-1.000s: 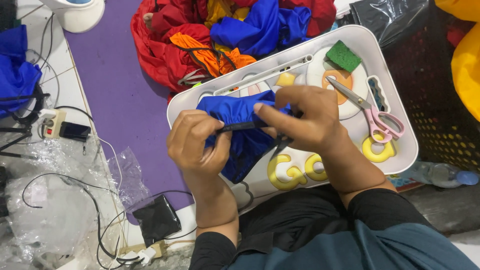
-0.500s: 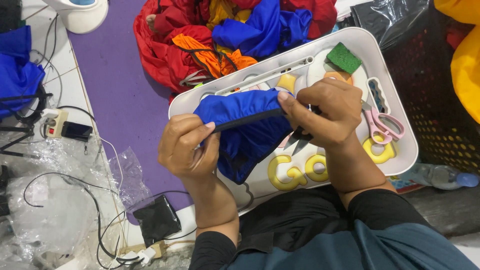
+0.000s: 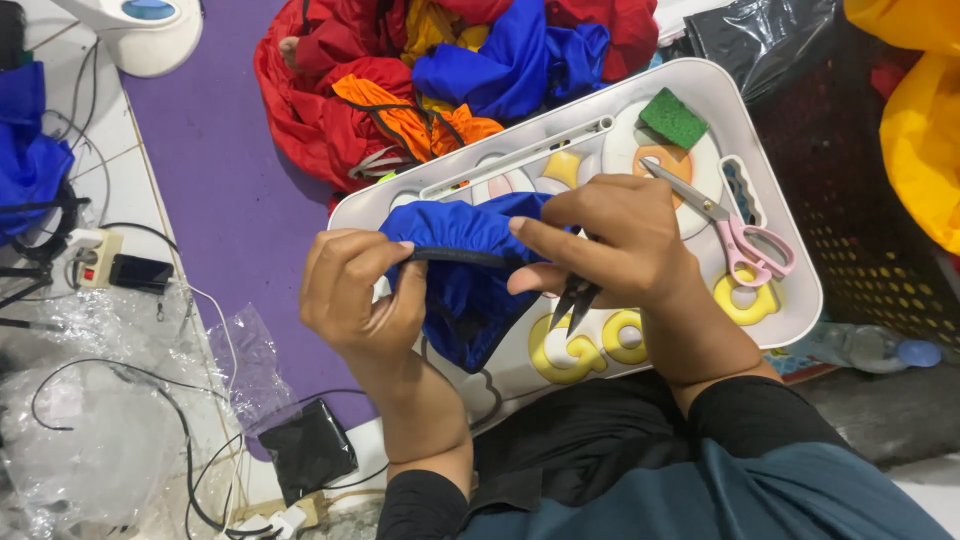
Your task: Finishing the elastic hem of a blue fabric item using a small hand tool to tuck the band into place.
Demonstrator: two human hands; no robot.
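Observation:
A small blue fabric pouch (image 3: 468, 290) with a black edge band is stretched between both hands over a white tray (image 3: 790, 300). My left hand (image 3: 355, 300) pinches the band's left end. My right hand (image 3: 615, 245) pinches the right end and also holds small black thread snips (image 3: 572, 303), whose blades point down below the palm.
Pink-handled scissors (image 3: 735, 235), a green sponge (image 3: 673, 118) and a long white strip (image 3: 520, 158) lie on the tray. A heap of red, orange and blue cloth (image 3: 450, 70) sits behind it on a purple mat (image 3: 215, 200). Cables, a power strip (image 3: 95, 258) and plastic bags are left; a black crate (image 3: 870, 200) is right.
The hands have drawn apart, pulling the black band of the pouch out straighter; the left hand slid left and the right hand turned so the snips hang below it.

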